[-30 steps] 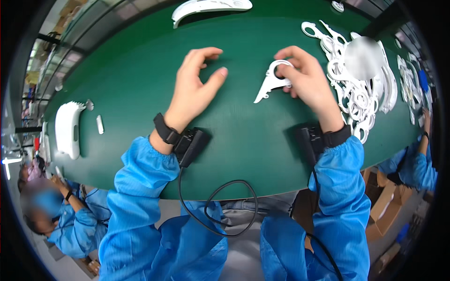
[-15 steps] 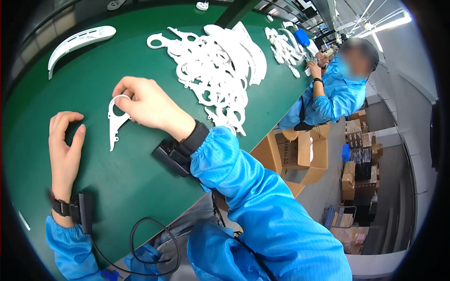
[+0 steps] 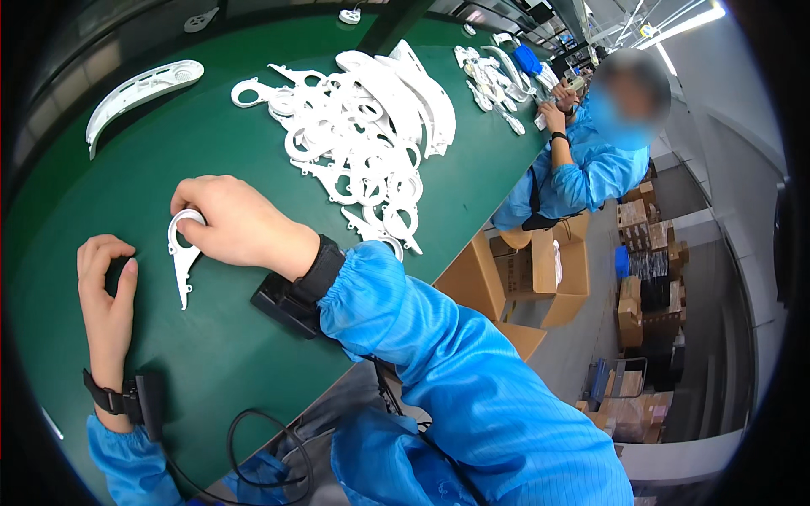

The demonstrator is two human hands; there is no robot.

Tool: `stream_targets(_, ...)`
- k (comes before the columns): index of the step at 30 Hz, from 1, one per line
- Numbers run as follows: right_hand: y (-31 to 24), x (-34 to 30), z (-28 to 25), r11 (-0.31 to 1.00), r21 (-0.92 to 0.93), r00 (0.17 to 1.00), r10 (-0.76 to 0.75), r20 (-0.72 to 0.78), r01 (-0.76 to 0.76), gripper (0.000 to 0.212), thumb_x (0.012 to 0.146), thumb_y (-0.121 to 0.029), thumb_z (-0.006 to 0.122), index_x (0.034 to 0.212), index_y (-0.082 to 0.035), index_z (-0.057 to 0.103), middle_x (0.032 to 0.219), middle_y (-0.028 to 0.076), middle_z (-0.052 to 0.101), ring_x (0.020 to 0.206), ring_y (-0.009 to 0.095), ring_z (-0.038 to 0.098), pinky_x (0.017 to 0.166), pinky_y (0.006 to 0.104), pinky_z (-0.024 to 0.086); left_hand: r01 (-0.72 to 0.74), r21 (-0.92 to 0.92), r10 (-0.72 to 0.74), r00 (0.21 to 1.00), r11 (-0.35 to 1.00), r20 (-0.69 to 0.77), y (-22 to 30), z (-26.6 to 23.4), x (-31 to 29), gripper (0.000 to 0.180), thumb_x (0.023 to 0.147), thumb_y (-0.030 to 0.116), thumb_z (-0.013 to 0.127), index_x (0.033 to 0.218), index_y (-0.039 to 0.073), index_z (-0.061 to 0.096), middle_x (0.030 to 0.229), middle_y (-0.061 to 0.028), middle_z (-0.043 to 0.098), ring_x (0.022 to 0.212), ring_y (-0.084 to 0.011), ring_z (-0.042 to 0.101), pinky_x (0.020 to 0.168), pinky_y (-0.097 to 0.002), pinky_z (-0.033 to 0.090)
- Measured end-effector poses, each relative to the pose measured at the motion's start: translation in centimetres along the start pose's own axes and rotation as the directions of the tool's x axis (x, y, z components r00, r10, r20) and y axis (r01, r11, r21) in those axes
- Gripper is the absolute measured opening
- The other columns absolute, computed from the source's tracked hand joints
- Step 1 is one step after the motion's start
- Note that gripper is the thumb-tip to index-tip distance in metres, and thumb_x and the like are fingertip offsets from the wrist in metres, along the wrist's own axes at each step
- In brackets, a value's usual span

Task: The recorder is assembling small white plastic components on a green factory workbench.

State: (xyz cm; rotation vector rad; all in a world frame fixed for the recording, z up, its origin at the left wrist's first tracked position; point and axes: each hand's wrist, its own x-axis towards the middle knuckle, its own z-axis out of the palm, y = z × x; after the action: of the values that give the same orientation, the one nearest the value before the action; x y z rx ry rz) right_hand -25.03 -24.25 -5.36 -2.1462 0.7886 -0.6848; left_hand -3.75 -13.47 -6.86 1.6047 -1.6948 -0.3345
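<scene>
My right hand (image 3: 240, 223) pinches a white plastic part (image 3: 182, 274), a ring with a tapering, notched tail, by its ring end. The tail points toward me, close above or on the green table (image 3: 228, 337); whether it touches I cannot tell. To the left, my left hand (image 3: 108, 308) rests on its side with curled fingers and the thumb apart, holding nothing. Beyond my right hand lies a heap of similar white ring parts (image 3: 337, 139), overlapping one another. Long curved white shells (image 3: 426, 101) lie at the heap's far right side.
One curved white shell (image 3: 143, 91) lies alone at the far left. Farther right are more white parts (image 3: 489, 80) and a blue item (image 3: 527, 59), near a co-worker in a blue smock (image 3: 582, 169). An open carton (image 3: 540, 270) stands beside the table. A black cable (image 3: 270, 413) loops near me.
My right hand has drawn the ring part slightly nearer to me and to the left. The whole view has shifted a little. My left hand keeps its pose.
</scene>
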Motion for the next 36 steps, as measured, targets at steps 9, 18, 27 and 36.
stream_targets(9, -0.24, 0.16, 0.44, 1.000, -0.020, 0.999, -0.023, 0.027, 0.023, 0.017, 0.079, -0.013, 0.057, 0.089, -0.001, 0.062, 0.090, 0.017, 0.064, 0.088, 0.035, 0.061, 0.078, 0.0440, 0.049, 0.038, -0.007, -0.038, 0.999, 0.999, -0.010, 0.39, -0.51, 0.04, 0.006, 0.083, 0.001, 0.058, 0.089, 0.000, 0.057, 0.098, -0.0093, 0.055, 0.100, -0.0249, 0.051, 0.089, -0.0332, 0.040)
stream_targets(18, -0.30, 0.10, 0.49, 1.000, -0.028, 1.000, -0.014, 0.026, 0.014, 0.018, 0.079, -0.014, 0.057, 0.089, -0.001, 0.063, 0.090, 0.017, 0.063, 0.089, 0.035, 0.061, 0.079, 0.0439, 0.049, 0.033, 0.010, -0.033, 0.999, 0.999, -0.002, 0.22, -0.59, -0.07, 0.006, 0.083, 0.001, 0.058, 0.088, 0.000, 0.056, 0.098, -0.0091, 0.054, 0.100, -0.0248, 0.050, 0.089, -0.0328, 0.040)
stream_targets(27, -0.42, 0.26, 0.32, 0.999, -0.016, 0.999, 0.031, 0.044, -0.030, 0.017, 0.078, -0.015, 0.059, 0.087, -0.002, 0.065, 0.092, 0.016, 0.064, 0.092, 0.035, 0.061, 0.082, 0.0438, 0.049, 0.014, 0.036, -0.015, 1.000, 0.999, 0.020, 0.01, -0.62, -0.10, 0.007, 0.085, 0.000, 0.057, 0.091, 0.000, 0.055, 0.100, -0.0088, 0.053, 0.100, -0.0235, 0.050, 0.089, -0.0311, 0.040)
stream_targets(36, -0.55, 0.11, 0.18, 0.999, -0.032, 0.999, 0.010, 0.048, -0.008, 0.018, 0.081, -0.014, 0.057, 0.090, -0.001, 0.063, 0.090, 0.016, 0.063, 0.088, 0.034, 0.061, 0.078, 0.0432, 0.049, 0.009, 0.050, -0.010, 1.000, 0.999, 0.021, 0.02, -0.59, -0.08, 0.006, 0.085, 0.000, 0.057, 0.091, 0.000, 0.055, 0.100, -0.0086, 0.052, 0.100, -0.0235, 0.050, 0.088, -0.0310, 0.040)
